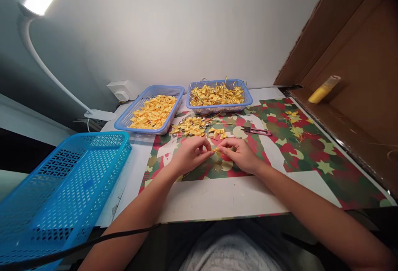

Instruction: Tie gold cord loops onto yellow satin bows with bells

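My left hand [189,154] and my right hand [238,153] meet over the patterned red and green paper [298,146] on the table. Both pinch one small yellow ribbon bow [217,150] between their fingertips. Just beyond the hands lies a loose pile of yellow bows [192,128] with thin gold loops. A pair of small snips [256,131] lies to the right of that pile, clear of both hands.
Two light blue baskets stand at the back: the left basket [146,115] holds plain yellow bows, the right basket [217,97] bows with gold loops. A large bright blue basket [62,196] is at my left. A cardboard box [357,76] with a yellow tube [323,89] is at right. A lamp arm [46,72] curves at far left.
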